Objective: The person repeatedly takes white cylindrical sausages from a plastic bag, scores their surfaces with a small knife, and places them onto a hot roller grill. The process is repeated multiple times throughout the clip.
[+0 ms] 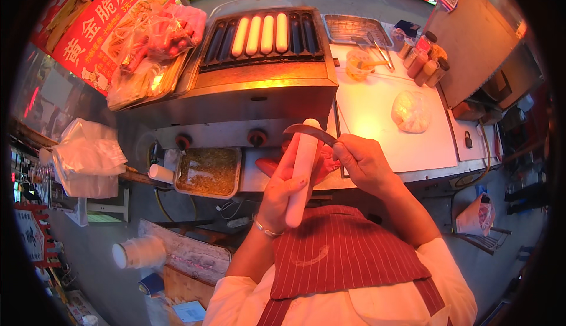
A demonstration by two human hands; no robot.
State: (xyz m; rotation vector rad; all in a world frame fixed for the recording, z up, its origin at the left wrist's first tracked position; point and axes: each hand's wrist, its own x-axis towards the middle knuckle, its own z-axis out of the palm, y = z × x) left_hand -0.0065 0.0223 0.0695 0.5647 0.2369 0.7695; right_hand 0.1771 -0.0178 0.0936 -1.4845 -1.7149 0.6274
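My left hand [283, 189] is closed around a long pale sausage [302, 180], held upright in the view before my striped red apron. In my right hand [363, 160] is a knife with a curved blade [309, 129], which lies across the sausage's upper end. Just behind my hands, a red plastic bag [326, 162] and a red-wrapped item [266, 165] rest on the counter's front edge. Beyond them, several pale sausages [267, 34] lie in the slots of a metal grill [265, 76]. How deep the blade sits in the sausage cannot be told.
A tray of chopped food [208, 171] stands below the grill's knobs. Plastic-bagged red sausages [170, 34] lie left of the grill. To the right are a tub [359, 65], tongs [381, 49], seasoning bottles [424, 58], a tied plastic bag [411, 111] and a wire-rack tray [356, 29].
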